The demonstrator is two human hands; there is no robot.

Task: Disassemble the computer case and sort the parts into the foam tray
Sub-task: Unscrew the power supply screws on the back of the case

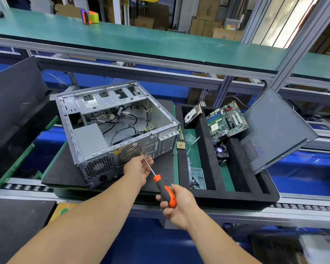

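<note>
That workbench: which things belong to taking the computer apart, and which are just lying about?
Job: computer case, screwdriver in right hand, left hand, foam tray, motherboard, hard drive, cooler fan.
Lying about: tape dispenser, cardboard boxes.

1. Your screwdriver (165, 190) has an orange-and-dark-grey handle and a bright silver shaft.
2. The computer case (111, 128) is bare silver-grey metal, with black cables inside and perforated fan grilles.
3. The foam tray (234, 187) is black.
4. The motherboard (227, 121) is green.
5. The shelf (122, 40) above you is teal.
</note>
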